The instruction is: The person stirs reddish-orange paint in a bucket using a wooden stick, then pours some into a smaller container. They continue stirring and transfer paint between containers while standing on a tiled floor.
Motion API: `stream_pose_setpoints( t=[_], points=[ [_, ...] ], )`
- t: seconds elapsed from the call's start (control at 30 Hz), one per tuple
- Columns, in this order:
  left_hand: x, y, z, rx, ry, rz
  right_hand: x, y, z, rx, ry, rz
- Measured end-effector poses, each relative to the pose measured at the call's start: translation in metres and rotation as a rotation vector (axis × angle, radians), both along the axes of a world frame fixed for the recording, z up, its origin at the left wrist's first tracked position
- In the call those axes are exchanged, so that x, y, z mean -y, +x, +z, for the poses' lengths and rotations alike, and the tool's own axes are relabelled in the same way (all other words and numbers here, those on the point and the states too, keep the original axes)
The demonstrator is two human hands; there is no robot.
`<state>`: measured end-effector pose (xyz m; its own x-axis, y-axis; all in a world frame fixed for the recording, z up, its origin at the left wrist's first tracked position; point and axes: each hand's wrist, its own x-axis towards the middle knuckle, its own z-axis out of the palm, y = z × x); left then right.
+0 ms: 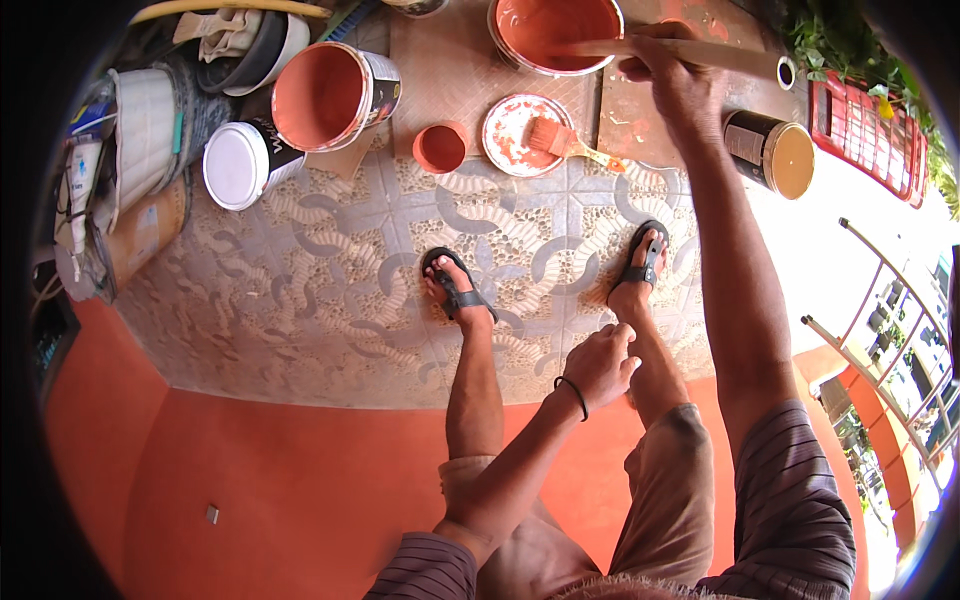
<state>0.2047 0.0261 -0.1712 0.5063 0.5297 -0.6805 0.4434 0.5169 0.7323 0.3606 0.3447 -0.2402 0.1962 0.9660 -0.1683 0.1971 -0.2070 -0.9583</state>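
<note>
- Right hand (672, 65): fingers closed around a long, pale, tube-like stick (735, 60) with a dark round hole at its right end.
- Stick: roughly level across the view; left end over the white-rimmed round bucket (503, 55) coated inside with orange-red paint. Cannot tell whether the tip touches the paint.
- Left hand (600, 365): fingers curled in a loose fist, in front of the right lower leg; palm hidden, so cannot tell whether anything is inside. Thin black band (571, 398) on the wrist.
- Below the bucket: white round lid (497, 128) smeared with orange-red. On it, a flat paintbrush (549, 136) with orange-red bristles; its pale handle extends past the lid's right rim.
- Just left of the lid: small orange-red cup (440, 148).
- Farther left: larger black-and-white bucket (320, 100), tilted in view, orange-red inside; beside it, a black can with a white lid (235, 167).
- Right of the right forearm: black can with a tan round end (790, 160), near a red plastic lattice crate (870, 140).
- Underfoot: patterned tile floor (540, 235); black strap sandals (462, 296) on both feet.
</note>
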Motion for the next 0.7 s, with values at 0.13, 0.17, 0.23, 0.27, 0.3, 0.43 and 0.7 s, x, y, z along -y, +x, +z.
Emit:
stream_pose_setpoints(
  t=[0.13, 0.17, 0.23, 0.27, 0.3, 0.43, 0.7],
  points=[
    [-0.001, 0.0, -0.004, 0.029, 0.015, 0.008, -0.006, 0.003, -0.028, -0.17, 0.112, -0.101],
    [-0.001, -0.002, -0.004, 0.023, 0.014, 0.005, -0.005, 0.005, -0.026, -0.13, 0.133, -0.108],
    [-0.001, -0.005, -0.004, 0.015, 0.011, 0.0, 0.004, 0.007, -0.023, -0.087, 0.111, -0.145],
    [-0.001, -0.006, -0.003, -0.002, 0.008, -0.007, 0.018, 0.004, -0.019, -0.088, 0.063, -0.173],
    [-0.002, -0.006, -0.002, -0.019, 0.007, -0.012, 0.029, -0.002, -0.009, -0.089, 0.017, -0.2],
    [-0.004, -0.004, -0.001, -0.023, 0.027, -0.018, 0.027, -0.021, -0.019, -0.266, 0.126, -0.219],
    [-0.006, -0.009, -0.004, -0.005, -0.042, -0.001, 0.038, -0.011, -0.017, -0.2, 0.019, -0.237]
  ],
)
